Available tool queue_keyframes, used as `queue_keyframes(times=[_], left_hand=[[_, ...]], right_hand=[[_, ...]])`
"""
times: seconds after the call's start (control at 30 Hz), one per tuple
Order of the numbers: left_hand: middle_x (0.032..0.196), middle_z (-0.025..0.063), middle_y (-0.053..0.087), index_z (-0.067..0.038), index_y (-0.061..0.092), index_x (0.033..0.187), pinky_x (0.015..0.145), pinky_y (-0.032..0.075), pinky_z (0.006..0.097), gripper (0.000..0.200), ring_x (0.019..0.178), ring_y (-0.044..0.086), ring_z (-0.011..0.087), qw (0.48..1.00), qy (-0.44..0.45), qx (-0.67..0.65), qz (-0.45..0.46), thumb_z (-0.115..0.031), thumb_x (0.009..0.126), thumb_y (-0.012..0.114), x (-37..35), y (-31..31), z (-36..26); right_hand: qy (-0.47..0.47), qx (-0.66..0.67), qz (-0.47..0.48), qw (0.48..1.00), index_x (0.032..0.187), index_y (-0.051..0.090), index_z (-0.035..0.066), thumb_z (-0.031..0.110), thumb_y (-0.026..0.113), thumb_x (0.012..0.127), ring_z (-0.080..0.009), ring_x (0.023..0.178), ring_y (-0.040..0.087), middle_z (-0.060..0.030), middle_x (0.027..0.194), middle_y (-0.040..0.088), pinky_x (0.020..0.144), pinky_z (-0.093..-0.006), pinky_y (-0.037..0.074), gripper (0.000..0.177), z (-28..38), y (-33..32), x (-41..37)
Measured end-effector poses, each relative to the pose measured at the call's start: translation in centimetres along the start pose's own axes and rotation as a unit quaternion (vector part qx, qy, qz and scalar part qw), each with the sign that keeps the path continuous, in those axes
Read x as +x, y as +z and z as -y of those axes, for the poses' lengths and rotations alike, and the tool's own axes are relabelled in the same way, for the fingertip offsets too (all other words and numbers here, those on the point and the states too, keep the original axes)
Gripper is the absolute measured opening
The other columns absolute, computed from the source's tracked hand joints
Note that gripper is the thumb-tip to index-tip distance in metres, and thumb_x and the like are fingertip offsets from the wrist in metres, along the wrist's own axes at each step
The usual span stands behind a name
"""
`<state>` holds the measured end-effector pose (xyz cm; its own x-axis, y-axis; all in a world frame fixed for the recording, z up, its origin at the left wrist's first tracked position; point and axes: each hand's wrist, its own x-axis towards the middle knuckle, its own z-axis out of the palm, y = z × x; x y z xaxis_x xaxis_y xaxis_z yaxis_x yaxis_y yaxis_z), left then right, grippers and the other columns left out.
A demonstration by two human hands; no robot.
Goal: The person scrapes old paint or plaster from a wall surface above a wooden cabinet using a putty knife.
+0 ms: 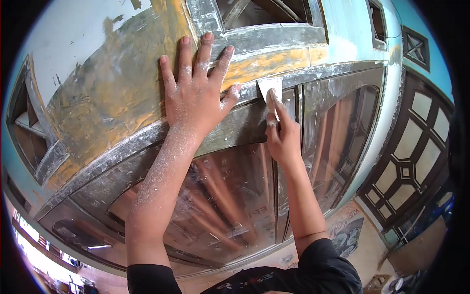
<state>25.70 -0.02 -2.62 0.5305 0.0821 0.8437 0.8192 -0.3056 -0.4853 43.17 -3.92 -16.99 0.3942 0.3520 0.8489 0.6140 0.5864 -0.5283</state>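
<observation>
My left hand [197, 98] lies with fingers spread against the wall [112, 93], whose paint is scraped down to a yellow and grey patch. White dust coats that hand and forearm. In my right hand [285, 134] is a white scraper [270, 87], pinched with the index finger laid along it. The scraper's wide edge meets the dusty top rail [338, 71] of the wooden window frame, just below the yellow strip [269, 63]. Most of the scraper's lower end is hidden by my fingers.
Below my hands are glass panes [225, 191] with reddish curtains behind them. A wooden vent opening [264, 12] sits above, another [32, 122] at left. At right stands a dark door [411, 147] with light panels. A printed sheet [347, 235] lies on the floor.
</observation>
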Motion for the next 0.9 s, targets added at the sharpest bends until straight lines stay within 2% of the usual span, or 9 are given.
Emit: queue_keyframes(times=[0.07, 0.13, 0.3, 0.6, 0.67, 0.73, 0.77, 0.87, 0.9], left_hand=[[0.172, -0.0001, 0.02, -0.039, 0.036, 0.16, 0.122, 0.009, 0.0679, 0.07, 0.158, 0.014, 0.0342, 1.0, -0.003, 0.003, 0.006, -0.059, 0.096, 0.056, 0.0, -0.1, 0.0], [0.172, 0.0001, 0.02, -0.039, 0.036, 0.16, 0.122, 0.009, 0.0679, 0.07, 0.158, 0.015, 0.0341, 1.0, -0.003, 0.0, 0.002, -0.058, 0.095, 0.056, 0.0, -0.1, -0.1], [0.171, 0.0003, 0.021, -0.039, 0.037, 0.159, 0.122, 0.011, 0.068, 0.071, 0.158, 0.016, 0.0343, 1.0, 0.0, -0.001, -0.006, -0.057, 0.094, 0.058, -0.1, 0.1, 0.0], [0.171, 0.0, 0.021, -0.039, 0.035, 0.16, 0.122, 0.011, 0.0678, 0.072, 0.157, 0.018, 0.0339, 1.0, -0.002, 0.009, 0.002, -0.057, 0.094, 0.057, 0.0, -0.1, -0.1], [0.171, -0.0002, 0.021, -0.039, 0.034, 0.16, 0.122, 0.011, 0.0677, 0.072, 0.158, 0.018, 0.0337, 1.0, -0.002, 0.011, -0.002, -0.057, 0.095, 0.057, 0.0, 0.0, -0.1], [0.171, -0.0003, 0.021, -0.039, 0.034, 0.16, 0.122, 0.011, 0.0676, 0.072, 0.158, 0.018, 0.0335, 1.0, -0.001, 0.012, -0.002, -0.058, 0.095, 0.056, 0.0, 0.0, -0.1], [0.172, -0.0003, 0.021, -0.039, 0.034, 0.16, 0.122, 0.011, 0.0675, 0.071, 0.158, 0.017, 0.0334, 1.0, -0.002, 0.012, 0.002, -0.058, 0.095, 0.056, 0.0, -0.1, -0.1], [0.172, -0.0004, 0.02, -0.04, 0.034, 0.16, 0.122, 0.011, 0.0674, 0.071, 0.158, 0.017, 0.0333, 1.0, -0.002, 0.013, 0.006, -0.058, 0.095, 0.055, -0.2, 0.0, -0.1], [0.172, -0.0004, 0.02, -0.04, 0.034, 0.16, 0.122, 0.011, 0.0673, 0.071, 0.158, 0.017, 0.0333, 1.0, -0.001, 0.014, 0.004, -0.059, 0.095, 0.055, -0.2, 0.1, -0.1]], right_hand=[[0.042, -0.005, 0.019, 0.999, 0.153, 0.05, 0.015, -0.006, 0.051, 0.096, -0.0099, 0.059, 0.052, -0.0049, 0.077, 0.06, 0.058, -0.0259, 0.045, 0.061, -0.2, 0.2, -0.1], [0.035, 0.063, -0.007, 0.997, 0.141, 0.057, 0.005, 0.0, 0.057, 0.093, -0.0385, 0.077, 0.07, -0.024, 0.091, 0.07, 0.072, -0.0395, 0.054, 0.048, 0.4, 0.6, -0.5], [0.038, 0.019, 0.017, 0.999, 0.152, 0.049, 0.012, -0.005, 0.056, 0.09, -0.0368, 0.073, 0.069, -0.0186, 0.09, 0.069, 0.071, -0.0371, 0.054, 0.064, 2.8, 0.6, 0.0], [0.034, 0.053, -0.01, 0.998, 0.154, 0.046, 0.012, -0.005, 0.052, 0.092, -0.0386, 0.08, 0.07, -0.0232, 0.093, 0.069, 0.074, -0.0337, 0.053, 0.064, 2.6, 0.6, 1.0], [0.052, 0.069, 0.001, 0.996, 0.154, 0.046, 0.012, -0.005, 0.051, 0.093, -0.0362, 0.078, 0.069, -0.0237, 0.094, 0.069, 0.074, -0.0322, 0.052, 0.064, 2.6, 0.3, 1.1], [0.07, 0.051, 0.009, 0.996, 0.154, 0.046, 0.011, -0.005, 0.05, 0.093, -0.0279, 0.076, 0.068, -0.023, 0.096, 0.07, 0.074, -0.0309, 0.051, 0.063, 2.0, -0.1, 1.9], [0.021, 0.092, -0.029, 0.995, 0.154, 0.046, 0.012, -0.005, 0.049, 0.094, -0.0199, 0.073, 0.063, -0.0213, 0.095, 0.069, 0.073, -0.03, 0.051, 0.062, 1.2, -0.2, 2.5], [0.132, 0.068, -0.027, 0.989, 0.154, 0.047, 0.011, -0.004, 0.049, 0.097, -0.0155, 0.073, 0.059, -0.021, 0.1, 0.07, 0.072, -0.0276, 0.05, 0.058, 1.5, -1.8, 3.1], [0.137, 0.055, -0.008, 0.989, 0.154, 0.046, 0.011, -0.003, 0.048, 0.098, -0.0138, 0.069, 0.057, -0.0186, 0.093, 0.07, 0.067, -0.0277, 0.049, 0.058, 2.2, -2.1, 2.8]])
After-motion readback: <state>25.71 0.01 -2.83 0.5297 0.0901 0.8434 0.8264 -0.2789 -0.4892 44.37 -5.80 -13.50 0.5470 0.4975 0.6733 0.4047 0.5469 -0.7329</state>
